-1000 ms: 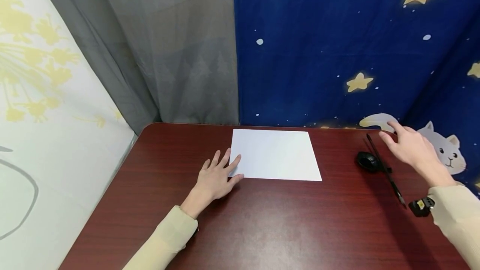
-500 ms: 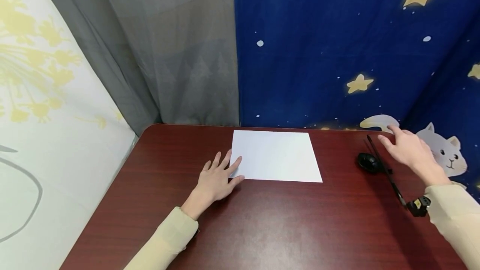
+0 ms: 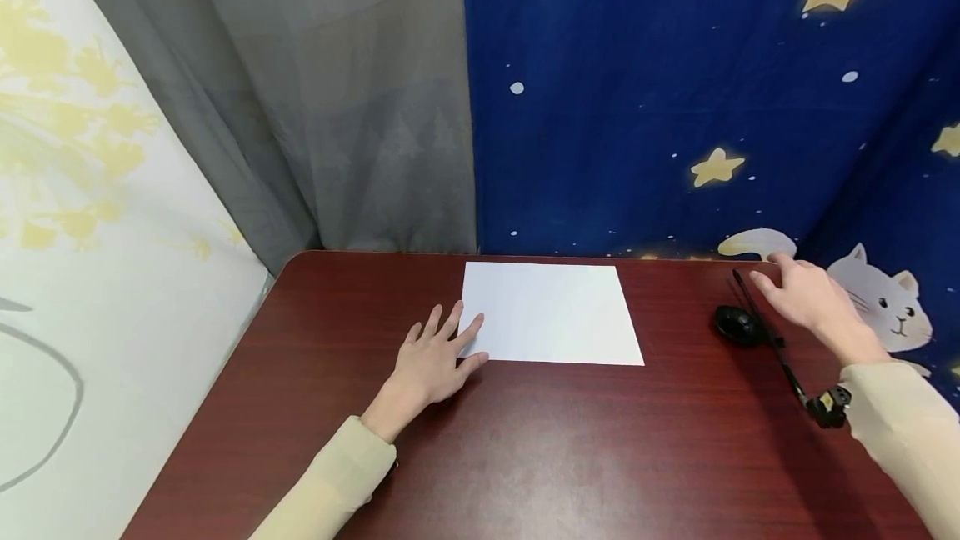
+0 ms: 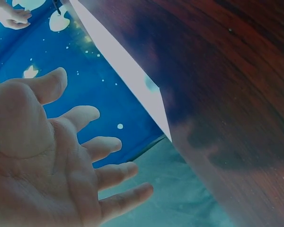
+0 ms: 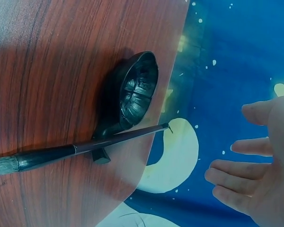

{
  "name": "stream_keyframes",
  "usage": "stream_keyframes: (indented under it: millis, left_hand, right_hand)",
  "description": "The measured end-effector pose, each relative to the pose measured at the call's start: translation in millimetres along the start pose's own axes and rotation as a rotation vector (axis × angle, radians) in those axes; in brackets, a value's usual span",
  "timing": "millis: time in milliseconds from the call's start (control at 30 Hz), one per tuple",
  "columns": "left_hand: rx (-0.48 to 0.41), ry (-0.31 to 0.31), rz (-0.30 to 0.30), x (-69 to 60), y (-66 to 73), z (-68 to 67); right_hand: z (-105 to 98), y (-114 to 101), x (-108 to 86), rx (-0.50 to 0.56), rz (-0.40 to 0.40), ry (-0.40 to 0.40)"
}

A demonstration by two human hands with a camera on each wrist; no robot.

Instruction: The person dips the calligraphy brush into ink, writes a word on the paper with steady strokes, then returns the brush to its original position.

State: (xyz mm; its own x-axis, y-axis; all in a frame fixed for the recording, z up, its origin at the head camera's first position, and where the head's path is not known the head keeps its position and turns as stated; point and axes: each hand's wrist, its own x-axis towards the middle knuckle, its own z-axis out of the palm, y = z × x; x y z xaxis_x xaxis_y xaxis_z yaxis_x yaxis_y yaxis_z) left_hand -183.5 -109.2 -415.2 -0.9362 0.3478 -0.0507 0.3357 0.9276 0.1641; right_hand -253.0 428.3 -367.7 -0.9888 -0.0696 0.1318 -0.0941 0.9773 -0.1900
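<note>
A white sheet of paper (image 3: 551, 315) lies at the far middle of the dark red table. My left hand (image 3: 431, 361) hovers with spread fingers over its near left corner; in the left wrist view, the palm and fingers (image 4: 109, 147) stand apart from the tabletop and hold nothing. At the right, my right hand (image 3: 813, 298) is in the air beside a writing brush (image 5: 47, 158), with its fingers loosely bent and nothing in them. The brush lies slanted across the stubby end (image 5: 101, 156) of a small black ribbed dish (image 5: 139, 90), bristles toward me.
The table (image 3: 525, 448) ends at a grey curtain (image 3: 375, 107) and a blue starry curtain (image 3: 637, 107) behind it. A white patterned cloth (image 3: 90, 340) hangs along the left side. A small black camera (image 3: 827, 407) sits on the right wrist.
My right hand has drifted a little to the left, closer to the brush and dish. The left hand, paper and brush stay where they were.
</note>
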Motion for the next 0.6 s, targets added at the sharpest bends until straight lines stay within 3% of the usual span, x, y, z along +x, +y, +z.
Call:
stream_keyframes:
  millis: [300, 600]
  left_hand:
    - [-0.006, -0.01, 0.003, 1.4, 0.3, 2.8]
    - [0.008, -0.014, 0.002, 3.3, 0.7, 2.3]
  right_hand:
    - [3.5, 1.1, 1.8, -0.003, 0.01, -0.02]
    - [7.1, 6.0, 5.1, -0.015, 0.049, -0.099]
